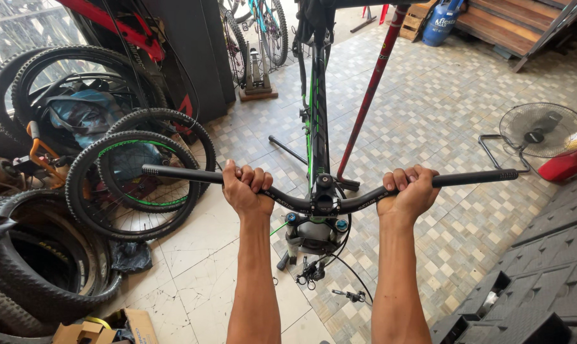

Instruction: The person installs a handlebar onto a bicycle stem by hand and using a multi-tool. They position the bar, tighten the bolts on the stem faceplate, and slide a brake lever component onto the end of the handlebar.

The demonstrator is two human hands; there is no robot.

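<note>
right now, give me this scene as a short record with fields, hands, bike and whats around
left hand: closed around the black handlebar, left of the stem
right hand: closed around the same bar, right of the stem
bike frame: black with green, in a red repair stand
left side: spare wheels and stacked tyres
right side: floor fan, black mats
floor: patterned tiles

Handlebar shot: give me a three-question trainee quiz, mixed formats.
1. True or false: both hands grip the handlebar.
2. Which stands nearer the right hand? A) fan B) tyres
3. Fill in: the stem sits ___ the two hands.

Key: 1 true, the left hand too. 2 A. 3 between.
</note>
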